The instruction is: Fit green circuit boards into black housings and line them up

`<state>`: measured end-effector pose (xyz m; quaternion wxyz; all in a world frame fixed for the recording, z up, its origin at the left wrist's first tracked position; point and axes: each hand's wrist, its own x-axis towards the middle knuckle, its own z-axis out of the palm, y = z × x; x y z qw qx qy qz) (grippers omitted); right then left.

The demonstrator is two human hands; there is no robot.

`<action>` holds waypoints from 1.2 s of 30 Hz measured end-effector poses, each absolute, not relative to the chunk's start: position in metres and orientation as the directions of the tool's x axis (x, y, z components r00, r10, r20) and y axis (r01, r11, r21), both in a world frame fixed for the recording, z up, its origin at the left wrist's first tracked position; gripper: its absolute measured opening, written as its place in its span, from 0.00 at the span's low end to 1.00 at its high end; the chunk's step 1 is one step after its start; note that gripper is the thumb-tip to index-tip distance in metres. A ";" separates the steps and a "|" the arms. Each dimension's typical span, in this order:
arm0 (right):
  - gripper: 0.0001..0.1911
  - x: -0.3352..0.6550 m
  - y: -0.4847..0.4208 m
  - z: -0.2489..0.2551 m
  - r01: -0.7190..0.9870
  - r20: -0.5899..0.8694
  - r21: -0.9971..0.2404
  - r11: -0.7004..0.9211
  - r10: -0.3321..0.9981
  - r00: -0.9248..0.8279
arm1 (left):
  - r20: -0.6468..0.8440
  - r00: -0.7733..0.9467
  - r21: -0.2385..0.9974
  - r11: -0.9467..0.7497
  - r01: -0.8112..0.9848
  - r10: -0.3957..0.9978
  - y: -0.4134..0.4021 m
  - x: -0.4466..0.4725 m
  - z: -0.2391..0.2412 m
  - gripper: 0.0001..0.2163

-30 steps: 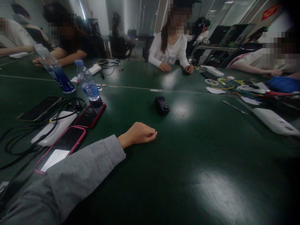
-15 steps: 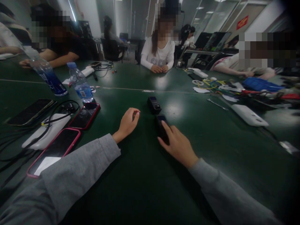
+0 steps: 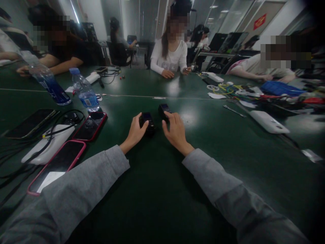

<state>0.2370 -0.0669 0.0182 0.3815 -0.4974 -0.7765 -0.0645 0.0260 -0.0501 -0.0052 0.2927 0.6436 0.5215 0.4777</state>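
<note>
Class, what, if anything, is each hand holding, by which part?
Left hand: apparently the nearer black device, by its left side. Right hand: at the farther black device; grip cannot be told.

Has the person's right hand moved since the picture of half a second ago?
Yes. Judged against the wrench, the right hand has moved forward, away from the body, and to the left.

Shared office or tech workroom, I'd say: people (image 3: 172, 57) sitting round a big green desk (image 3: 218, 132), wires (image 3: 230, 89) piled on it, plus screens (image 3: 218, 42) and an office chair (image 3: 118, 53) further back.
</note>
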 end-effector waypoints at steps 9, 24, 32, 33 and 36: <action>0.31 0.255 -0.041 -0.004 0.814 0.518 -0.300 0.497 0.802 -0.299 | 0.333 0.102 0.829 -0.343 0.441 0.937 -0.051 0.021 -0.003 0.25; 0.16 0.240 -0.062 0.019 0.678 0.620 -0.336 0.654 0.695 -0.363 | 0.342 0.298 0.752 -0.450 0.482 0.891 -0.038 0.003 0.008 0.21; 0.19 0.242 -0.060 0.014 0.671 0.685 -0.478 0.567 0.719 -0.119 | 0.309 0.319 0.754 -0.435 0.492 0.896 -0.039 0.000 0.011 0.22; 0.21 0.244 -0.057 0.012 0.664 0.666 -0.509 0.548 0.739 -0.099 | 0.300 0.318 0.759 -0.427 0.491 0.899 -0.040 0.000 0.012 0.22; 0.26 0.248 -0.046 0.004 0.623 0.562 -0.623 0.474 0.824 -0.066 | 0.285 0.318 0.768 -0.414 0.488 0.904 -0.041 0.001 0.013 0.22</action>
